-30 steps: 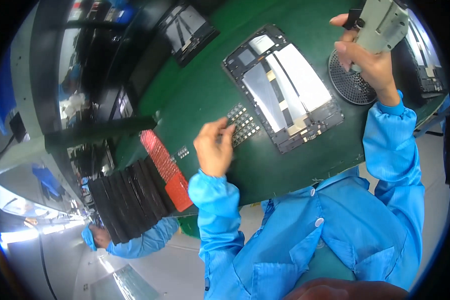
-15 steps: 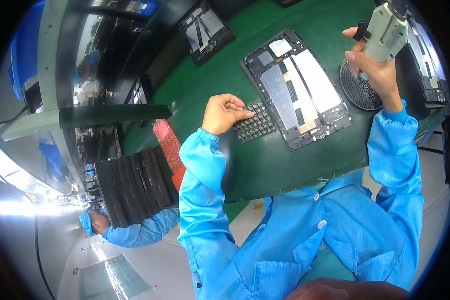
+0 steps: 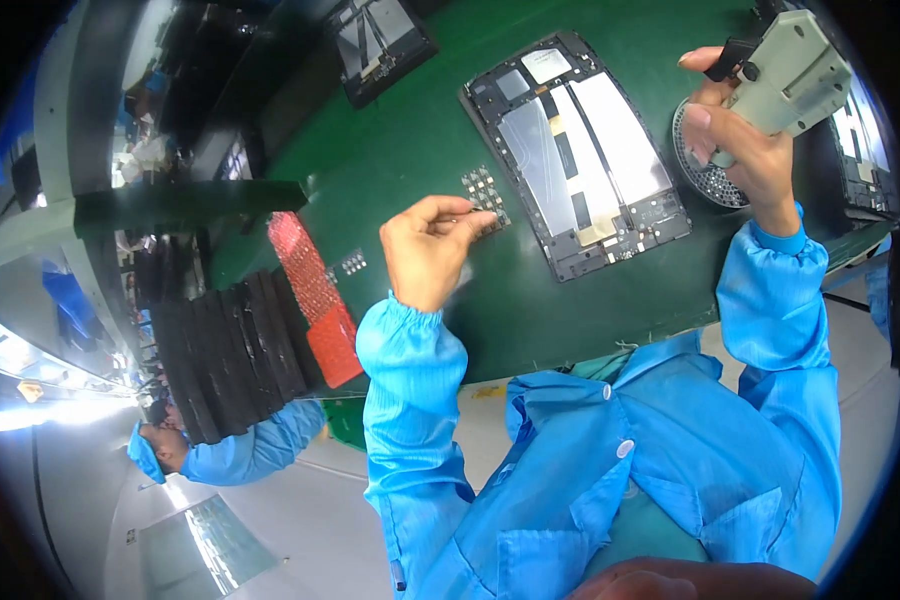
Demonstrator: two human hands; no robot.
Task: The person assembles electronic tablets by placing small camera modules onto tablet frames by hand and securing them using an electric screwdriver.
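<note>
My left hand (image 3: 428,250) is closed in a pinch on a small sheet of metallic parts (image 3: 479,185) set in rows. Fingers cover its near end. This sheet is just left of an opened tablet (image 3: 592,192), which lies with its circuitry and pale inner panels facing up. At the right, my right hand (image 3: 755,150) is wrapped round a pale grey-green, pistol-shaped tool (image 3: 795,78) with a black lever. Beneath that hand, partly hidden, is a round, perforated dark piece (image 3: 715,185); whether it joins the tool I cannot tell.
Another opened tablet (image 3: 380,50) lies at the far left, and one more (image 3: 860,150) at the right edge. A red patterned strip (image 3: 310,270) and a small metallic piece (image 3: 353,263) lie left of my sleeve, beside black slabs (image 3: 230,350). A co-worker (image 3: 240,445) is beyond.
My left hand has drawn back from the tablet with the sheet, which shows less of its face. The tool has tilted in my right hand. The whole view has shifted slightly.
</note>
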